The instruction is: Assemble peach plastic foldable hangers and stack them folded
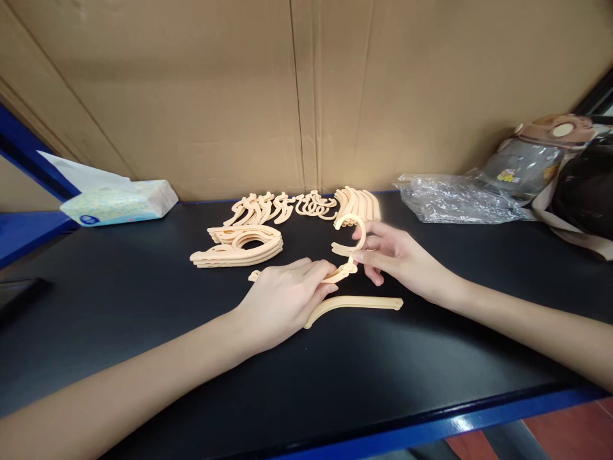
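My left hand (287,291) is closed around a peach plastic hanger arm (341,275), whose tip shows past the fingers on the left. My right hand (393,257) pinches a curved hanger hook (363,231) in the same plastic, at its lower end. Hook and arm meet at a joint between the two hands; whether they are locked together I cannot tell. Just below the hands, one loose curved hanger arm (359,303) lies on the black table (306,390). Beyond my left hand sits a stack of folded hangers (239,257).
Along the back lie short hanger pieces (261,207), loose hooks (316,204) and a row of hanger arms (360,203). A tissue pack (122,203) stands at the left. Crumpled clear plastic (454,199), a clear bottle (524,163) and a dark bag (587,188) are at the right.
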`<state>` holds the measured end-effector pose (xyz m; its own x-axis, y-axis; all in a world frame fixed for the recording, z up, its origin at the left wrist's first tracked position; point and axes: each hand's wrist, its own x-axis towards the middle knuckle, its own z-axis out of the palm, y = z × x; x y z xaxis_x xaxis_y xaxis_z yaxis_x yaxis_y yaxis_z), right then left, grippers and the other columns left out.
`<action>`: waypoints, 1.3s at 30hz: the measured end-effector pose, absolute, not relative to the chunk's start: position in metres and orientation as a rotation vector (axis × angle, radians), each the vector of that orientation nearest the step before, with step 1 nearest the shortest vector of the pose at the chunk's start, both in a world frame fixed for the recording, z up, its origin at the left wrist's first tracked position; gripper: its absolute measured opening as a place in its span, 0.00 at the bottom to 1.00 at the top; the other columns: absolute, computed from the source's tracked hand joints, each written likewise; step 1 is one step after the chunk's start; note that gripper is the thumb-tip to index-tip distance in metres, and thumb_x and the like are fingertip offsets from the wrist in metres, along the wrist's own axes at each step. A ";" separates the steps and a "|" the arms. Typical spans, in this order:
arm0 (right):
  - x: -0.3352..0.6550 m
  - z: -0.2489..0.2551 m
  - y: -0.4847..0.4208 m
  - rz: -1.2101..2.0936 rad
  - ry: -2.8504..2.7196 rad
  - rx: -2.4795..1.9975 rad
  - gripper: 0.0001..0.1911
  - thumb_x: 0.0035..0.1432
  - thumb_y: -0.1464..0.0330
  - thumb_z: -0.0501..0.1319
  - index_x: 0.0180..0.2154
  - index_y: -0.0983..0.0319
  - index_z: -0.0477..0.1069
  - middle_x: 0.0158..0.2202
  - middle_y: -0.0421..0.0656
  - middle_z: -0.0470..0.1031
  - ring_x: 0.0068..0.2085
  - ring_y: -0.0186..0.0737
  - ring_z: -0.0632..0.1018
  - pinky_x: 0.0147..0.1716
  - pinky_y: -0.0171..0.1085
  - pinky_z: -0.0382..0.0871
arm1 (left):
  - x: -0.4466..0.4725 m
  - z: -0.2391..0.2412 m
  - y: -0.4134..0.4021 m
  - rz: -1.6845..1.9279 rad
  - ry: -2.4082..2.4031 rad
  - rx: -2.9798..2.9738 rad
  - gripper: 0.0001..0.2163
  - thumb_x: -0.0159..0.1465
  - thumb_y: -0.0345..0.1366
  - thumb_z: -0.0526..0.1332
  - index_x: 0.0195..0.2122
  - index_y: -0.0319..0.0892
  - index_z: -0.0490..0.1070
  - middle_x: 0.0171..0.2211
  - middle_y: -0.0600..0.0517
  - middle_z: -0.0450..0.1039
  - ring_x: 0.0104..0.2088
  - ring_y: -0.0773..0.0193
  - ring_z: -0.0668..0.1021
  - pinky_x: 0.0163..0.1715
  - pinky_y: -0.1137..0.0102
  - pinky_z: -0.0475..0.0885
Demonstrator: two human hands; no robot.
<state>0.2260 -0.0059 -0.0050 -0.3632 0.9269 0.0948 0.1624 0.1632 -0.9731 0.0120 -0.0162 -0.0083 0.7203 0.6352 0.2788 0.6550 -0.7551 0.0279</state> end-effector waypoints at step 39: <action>0.227 -0.009 -0.002 1.423 -1.633 -0.955 0.09 0.61 0.65 0.58 0.33 0.60 0.58 0.27 0.33 0.71 0.17 0.25 0.71 0.19 0.31 0.61 | 0.012 -0.012 -0.013 -0.427 -0.976 -2.939 0.10 0.70 0.34 0.49 0.31 0.41 0.63 0.22 0.57 0.68 0.21 0.68 0.71 0.21 0.74 0.52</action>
<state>0.2275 -0.0015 -0.0094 -0.4356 0.8977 0.0670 0.0566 0.1015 -0.9932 0.0118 -0.0128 -0.0121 0.7677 0.5850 0.2615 0.5892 -0.8049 0.0705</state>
